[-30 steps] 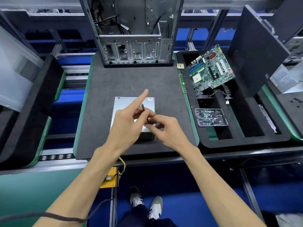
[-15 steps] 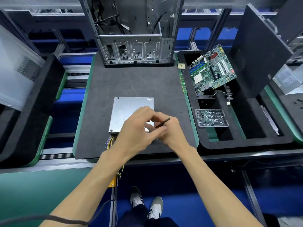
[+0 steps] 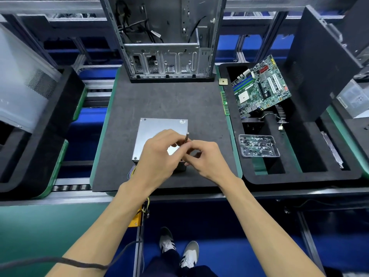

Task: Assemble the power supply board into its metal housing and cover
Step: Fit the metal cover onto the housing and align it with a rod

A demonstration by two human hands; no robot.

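Even, cool overhead light fills the bench; the grey metal box (image 3: 159,132) shows a bright glare patch beside the hands. Shadows around the box are soft and short. Straight frame rails far from it bow at the edges; the left side smears slightly.

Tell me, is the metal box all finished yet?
Nearly. The grey cover already sits on the power supply box, with screws showing in two corners. Both hands, left hand and right hand, hold a thin screwdriver bit above it. More screws wait in the clear tray.
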